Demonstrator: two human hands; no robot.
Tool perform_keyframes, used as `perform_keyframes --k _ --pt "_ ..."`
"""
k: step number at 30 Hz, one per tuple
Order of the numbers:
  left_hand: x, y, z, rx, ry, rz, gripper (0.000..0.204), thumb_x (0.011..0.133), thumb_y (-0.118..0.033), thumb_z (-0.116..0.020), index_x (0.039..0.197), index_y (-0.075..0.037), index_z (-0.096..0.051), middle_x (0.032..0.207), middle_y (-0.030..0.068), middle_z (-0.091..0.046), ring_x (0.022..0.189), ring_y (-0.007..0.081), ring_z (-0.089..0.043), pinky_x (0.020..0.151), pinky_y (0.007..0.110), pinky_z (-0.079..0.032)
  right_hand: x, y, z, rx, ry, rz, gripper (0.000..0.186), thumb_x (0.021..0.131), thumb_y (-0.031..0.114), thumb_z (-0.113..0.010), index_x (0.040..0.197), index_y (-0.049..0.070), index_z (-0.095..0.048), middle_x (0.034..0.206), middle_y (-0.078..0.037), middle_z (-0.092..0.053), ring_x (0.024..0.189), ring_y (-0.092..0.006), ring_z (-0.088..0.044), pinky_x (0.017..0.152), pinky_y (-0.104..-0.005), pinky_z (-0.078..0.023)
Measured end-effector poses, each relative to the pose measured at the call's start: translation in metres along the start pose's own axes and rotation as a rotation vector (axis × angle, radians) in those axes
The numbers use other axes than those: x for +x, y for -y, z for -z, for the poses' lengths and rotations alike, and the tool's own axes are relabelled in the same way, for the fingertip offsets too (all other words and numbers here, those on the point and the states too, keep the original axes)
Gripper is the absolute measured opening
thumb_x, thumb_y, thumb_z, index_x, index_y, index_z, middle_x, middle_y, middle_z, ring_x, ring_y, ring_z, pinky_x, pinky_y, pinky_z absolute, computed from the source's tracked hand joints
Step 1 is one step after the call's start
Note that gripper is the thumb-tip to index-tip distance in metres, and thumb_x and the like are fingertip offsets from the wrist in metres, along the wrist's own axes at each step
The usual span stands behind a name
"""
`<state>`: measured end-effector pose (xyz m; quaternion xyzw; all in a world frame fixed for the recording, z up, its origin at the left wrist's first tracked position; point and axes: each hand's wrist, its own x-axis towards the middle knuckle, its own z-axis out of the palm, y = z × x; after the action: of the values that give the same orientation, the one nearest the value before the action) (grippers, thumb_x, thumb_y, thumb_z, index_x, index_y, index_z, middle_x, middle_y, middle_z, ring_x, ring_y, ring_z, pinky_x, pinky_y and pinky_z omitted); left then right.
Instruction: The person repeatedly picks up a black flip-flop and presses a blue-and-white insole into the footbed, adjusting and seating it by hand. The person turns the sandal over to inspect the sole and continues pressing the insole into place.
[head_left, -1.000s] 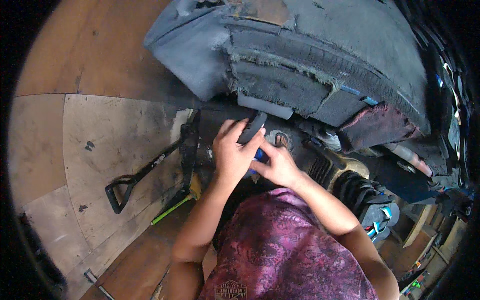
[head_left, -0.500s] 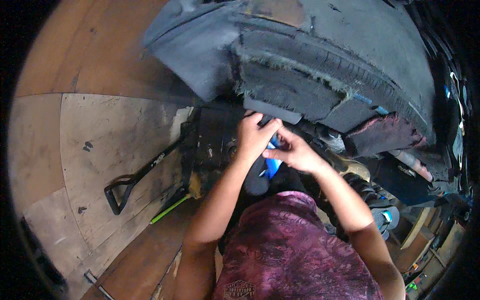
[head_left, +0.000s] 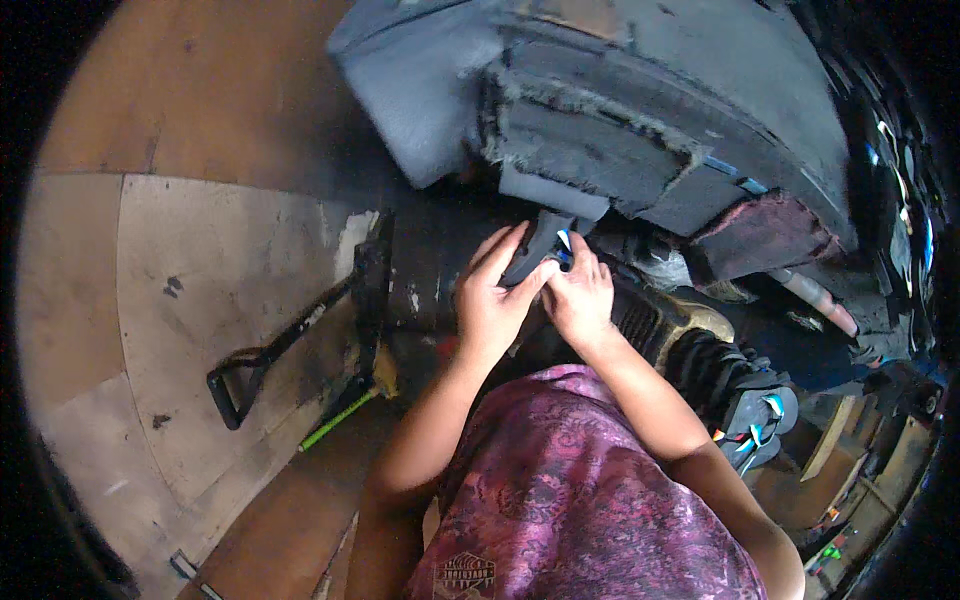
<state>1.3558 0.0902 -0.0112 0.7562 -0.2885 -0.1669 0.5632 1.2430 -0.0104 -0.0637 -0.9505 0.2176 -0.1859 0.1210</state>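
A black flip-flop (head_left: 538,243) with a blue-and-white strap is held up between my hands, in front of my body. My left hand (head_left: 492,302) wraps its left side, fingers at the far end and thumb underneath. My right hand (head_left: 583,300) grips the strap side, its fingertips on the blue-and-white part. Both thumbs nearly meet at the near edge of the sole. Just beyond my fingers is the dark padded edge of a big grey work surface with a grey flap (head_left: 553,192). Part of the flip-flop is hidden by my fingers.
Grey and frayed dark cloth (head_left: 600,150) drapes the bench ahead. A maroon cloth piece (head_left: 770,240) hangs at its right. More flip-flops (head_left: 758,415) are stacked on the right. A black D-shaped handle (head_left: 235,385) and a green stick (head_left: 338,420) are at the left, by plywood panels (head_left: 220,300).
My hands have lifted and turned the flip-flop, so its dark sole now shows at the top and the blue strap is mostly covered. My right hand has shifted up onto the strap.
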Motion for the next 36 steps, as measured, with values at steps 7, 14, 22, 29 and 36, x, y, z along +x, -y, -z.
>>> perform_keyframes --k 7,14,22,29,36 --pt "0.016 -0.018 -0.003 0.21 -0.002 -0.067 0.041 0.085 -0.016 -0.079 0.119 0.004 -0.066 0.101 0.0172 -0.073 0.09 0.0214 -0.072 0.079 0.032 -0.056 0.007 0.002 -0.003 0.236 0.03 -0.045 0.042 0.085 0.029 -0.073 0.126 0.03 -0.063 0.132 -0.033 -0.055 0.087 -0.0437 -0.069 0.074 -0.0494 -0.057" --pt "0.021 -0.029 0.0 0.314 0.024 -0.052 0.039 0.086 -0.022 -0.079 0.109 0.008 -0.068 0.093 0.0185 -0.072 0.082 0.0208 -0.07 0.072 0.031 -0.054 0.01 -0.001 0.015 0.364 0.138 -0.055 0.059 0.082 0.031 -0.076 0.137 0.03 -0.055 0.128 -0.034 -0.055 0.093 -0.0463 -0.068 0.077 -0.0495 -0.057" --pt "0.028 -0.043 0.007 0.58 0.04 -0.256 0.029 0.084 -0.028 -0.079 0.095 -0.002 -0.071 0.079 0.0141 -0.065 0.068 0.0324 -0.067 0.058 0.04 -0.051 0.01 0.012 0.037 0.611 0.309 -0.147 0.07 0.081 0.033 -0.077 0.145 0.028 -0.048 0.123 -0.03 -0.058 0.096 -0.0469 -0.066 0.08 -0.0502 -0.057" --pt "0.035 -0.035 -0.014 0.495 0.05 -0.048 0.032 0.083 -0.031 -0.079 0.078 -0.002 -0.068 0.073 0.0153 -0.065 0.068 0.0361 -0.066 0.059 0.044 -0.05 0.01 -0.008 0.047 0.773 0.498 -0.232 0.078 0.081 0.038 -0.079 0.149 0.027 -0.043 0.11 -0.029 -0.065 0.094 -0.0468 -0.066 0.085 -0.0508 -0.054" --pt "0.018 -0.01 -0.028 0.074 0.006 0.035 0.025 0.088 -0.021 -0.076 0.091 0.004 -0.071 0.083 0.016 -0.071 0.074 0.0262 -0.071 0.067 0.036 -0.053 0.019 -0.028 0.065 0.318 0.58 -0.154 0.075 0.081 0.03 -0.077 0.147 0.038 -0.044 0.122 -0.027 -0.059 0.096 -0.044 -0.067 0.082 -0.0501 -0.056"
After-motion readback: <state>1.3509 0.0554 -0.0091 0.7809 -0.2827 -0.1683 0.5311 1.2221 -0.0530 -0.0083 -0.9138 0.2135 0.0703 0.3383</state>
